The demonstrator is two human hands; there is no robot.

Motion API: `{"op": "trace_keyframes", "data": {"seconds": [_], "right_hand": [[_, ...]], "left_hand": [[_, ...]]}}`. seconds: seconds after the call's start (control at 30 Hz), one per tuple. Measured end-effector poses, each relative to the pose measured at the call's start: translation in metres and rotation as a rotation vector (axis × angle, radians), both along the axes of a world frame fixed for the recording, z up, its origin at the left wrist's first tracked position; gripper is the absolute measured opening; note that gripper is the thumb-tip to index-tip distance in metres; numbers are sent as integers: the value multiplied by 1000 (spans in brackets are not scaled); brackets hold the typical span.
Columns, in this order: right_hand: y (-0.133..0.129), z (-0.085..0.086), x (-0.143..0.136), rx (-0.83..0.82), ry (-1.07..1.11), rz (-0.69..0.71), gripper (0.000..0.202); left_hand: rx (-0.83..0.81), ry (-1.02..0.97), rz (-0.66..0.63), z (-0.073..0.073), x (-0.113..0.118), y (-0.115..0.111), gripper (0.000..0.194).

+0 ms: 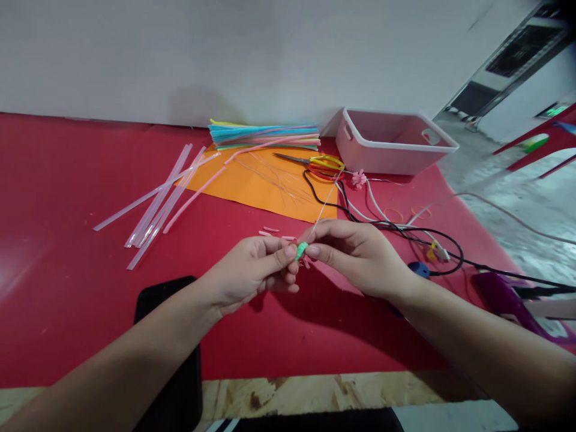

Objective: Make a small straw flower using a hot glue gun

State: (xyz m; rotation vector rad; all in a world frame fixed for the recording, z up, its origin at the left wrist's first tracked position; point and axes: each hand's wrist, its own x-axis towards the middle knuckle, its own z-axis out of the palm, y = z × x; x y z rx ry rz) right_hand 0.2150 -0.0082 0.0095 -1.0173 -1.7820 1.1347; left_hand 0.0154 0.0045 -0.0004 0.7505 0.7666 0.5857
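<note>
Fingertips of your left hand (252, 267) and right hand (360, 255) pinch a small green straw piece (301, 250) on a thin wire (324, 204), above the red table (67, 300). It looks feather-light, soft and crushable, so grip the ends gently. Beyond lie glossy pink straw bits (270, 230), orange paper (265, 186), scissors (315, 162), bundled straws (263, 135) and a white plastic bin (391, 144).
</note>
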Motion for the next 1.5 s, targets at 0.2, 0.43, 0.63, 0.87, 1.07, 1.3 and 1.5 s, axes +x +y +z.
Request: {"op": "trace_keyframes", "data": {"seconds": [0.2,0.43,0.63,0.87,1.07,1.3,1.5], "right_hand": [[-2,1,0,283,-79,0,7],[-7,2,-1,523,-162,29,8],[-13,7,-3,605,-277,-58,10],[-15,8,-5,547,-376,-236,8],[-16,5,-4,633,-327,-237,5],[-11,9,-1,553,-194,-123,6],[-9,8,2,439,-108,-79,7]], "left_hand": [[-12,-55,-41,-2,1,-4,39],[-133,-130,-248,-1,-7,-2,35],[-110,-61,-183,0,-4,-2,38],[404,108,178,-6,8,-8,30],[562,202,218,-2,8,-14,16],[553,94,116,1,6,-12,14],[372,-5,20,0,5,-12,38]]}}
